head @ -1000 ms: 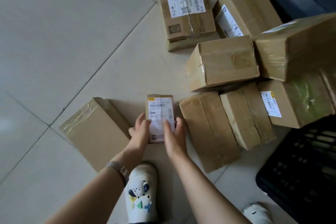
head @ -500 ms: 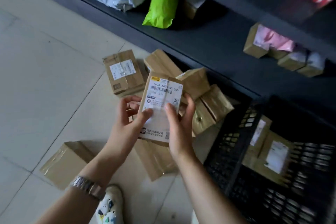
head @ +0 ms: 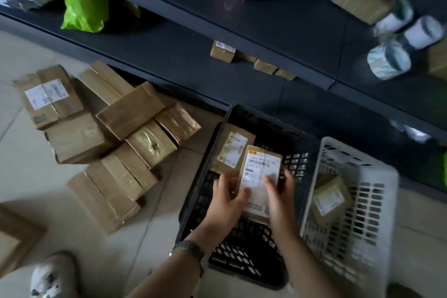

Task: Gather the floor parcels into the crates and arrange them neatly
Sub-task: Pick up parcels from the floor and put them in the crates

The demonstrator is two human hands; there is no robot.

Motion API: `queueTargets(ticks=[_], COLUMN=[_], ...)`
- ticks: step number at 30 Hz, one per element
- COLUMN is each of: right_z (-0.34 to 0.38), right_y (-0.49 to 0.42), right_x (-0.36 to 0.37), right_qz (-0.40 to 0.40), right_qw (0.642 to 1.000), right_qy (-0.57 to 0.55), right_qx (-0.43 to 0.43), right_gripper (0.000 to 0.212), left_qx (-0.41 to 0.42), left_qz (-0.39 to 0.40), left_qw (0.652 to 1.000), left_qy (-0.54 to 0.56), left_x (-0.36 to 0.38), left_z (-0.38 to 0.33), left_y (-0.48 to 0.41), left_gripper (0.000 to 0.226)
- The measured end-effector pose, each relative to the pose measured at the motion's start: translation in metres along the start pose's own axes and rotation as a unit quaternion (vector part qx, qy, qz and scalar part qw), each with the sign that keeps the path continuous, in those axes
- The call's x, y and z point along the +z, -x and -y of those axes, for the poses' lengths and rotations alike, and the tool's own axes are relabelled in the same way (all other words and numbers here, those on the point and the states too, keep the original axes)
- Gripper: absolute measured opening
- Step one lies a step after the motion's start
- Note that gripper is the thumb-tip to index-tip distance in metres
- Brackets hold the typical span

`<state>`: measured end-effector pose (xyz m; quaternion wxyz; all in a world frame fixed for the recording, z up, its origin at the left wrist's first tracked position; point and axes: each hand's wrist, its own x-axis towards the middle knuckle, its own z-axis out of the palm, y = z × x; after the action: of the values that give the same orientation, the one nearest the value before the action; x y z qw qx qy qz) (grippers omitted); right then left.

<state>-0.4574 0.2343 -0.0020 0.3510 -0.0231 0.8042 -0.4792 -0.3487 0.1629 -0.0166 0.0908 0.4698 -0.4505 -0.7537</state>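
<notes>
Small labelled parcel (head: 262, 176) held label-up within the outline of the black crate (head: 242, 259); whether it touches the bottom cannot be told. Left hand (head: 227, 197) and right hand (head: 281, 197) each clamp one long edge, fingers (head: 289, 178) curled round the sides. This two-sided grip probably keeps it level and square for laying beside the stowed parcel (head: 231, 150). Further parcels (head: 130, 113) lie heaped on the floor (head: 29, 189), left of the crate. The white crate (head: 362, 237) adjoins on the right.
</notes>
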Motion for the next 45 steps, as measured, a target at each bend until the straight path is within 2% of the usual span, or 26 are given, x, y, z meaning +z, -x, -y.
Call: queueTargets(ticks=[3, 6, 9, 13, 18, 24, 29, 33, 36, 38, 41, 43, 45], right_z=[-0.024, -0.038, -0.039, -0.033, -0.015, 0.000, -0.004, -0.026, -0.051, -0.056, -0.059, -0.064, -0.069], right_y=[-0.012, -0.011, -0.004, 0.005, 0.023, 0.043, 0.051, 0.034, 0.022, 0.017, 0.006, 0.009, 0.023], right_x=[-0.005, -0.004, 0.000, 0.029, 0.113, 0.247, 0.355, 0.428, 0.470, 0.491, 0.502, 0.495, 0.482], right_qz=[0.002, 0.015, 0.027, 0.056, 0.112, 0.203, 0.238, 0.215, 0.171, 0.114, 0.064, 0.076, 0.093], right_qw=[0.999, 0.997, 0.996, 0.993, 0.987, 0.971, 0.965, 0.966, 0.960, 0.959, 0.955, 0.952, 0.961], right_qy=[0.005, 0.021, 0.063, 0.086, 0.105, 0.123, 0.114, 0.140, 0.216, 0.247, 0.287, 0.277, 0.229], right_qx=[0.037, 0.068, 0.060, 0.052, 0.050, 0.034, 0.011, 0.019, -0.049, -0.079, 0.020, 0.106, 0.122], right_gripper=[0.040, 0.041, 0.041, 0.025, 0.017, 0.022, 0.014, 0.034, 0.054, 0.061, 0.063, 0.065, 0.067], left_qx=[-0.017, -0.065, -0.094, -0.114, -0.123, -0.120, -0.096, -0.116, -0.138, -0.144, -0.142, -0.137, -0.133], left_qz=[0.015, -0.036, -0.088, -0.126, -0.202, -0.243, -0.292, -0.308, -0.271, -0.227, -0.204, -0.203, -0.197], left_qw=[1.000, 0.997, 0.992, 0.985, 0.971, 0.962, 0.951, 0.944, 0.951, 0.957, 0.958, 0.958, 0.961], left_qy=[-0.013, -0.011, -0.017, -0.002, 0.018, 0.015, 0.012, -0.024, 0.050, 0.107, 0.141, 0.149, 0.144], left_x=[0.002, -0.021, -0.062, -0.119, -0.198, -0.293, -0.372, -0.426, -0.455, -0.465, -0.473, -0.477, -0.479], left_z=[0.010, 0.009, 0.021, 0.028, 0.034, 0.027, 0.025, 0.038, 0.055, 0.064, 0.068, 0.067, 0.067], left_y=[-0.010, -0.015, -0.017, -0.008, 0.006, 0.002, -0.021, -0.056, -0.079, -0.085, -0.085, -0.080, -0.071], left_gripper=[0.034, 0.034, 0.038, 0.031, 0.021, 0.031, 0.035, 0.052, 0.055, 0.046, 0.018, 0.025, 0.042])
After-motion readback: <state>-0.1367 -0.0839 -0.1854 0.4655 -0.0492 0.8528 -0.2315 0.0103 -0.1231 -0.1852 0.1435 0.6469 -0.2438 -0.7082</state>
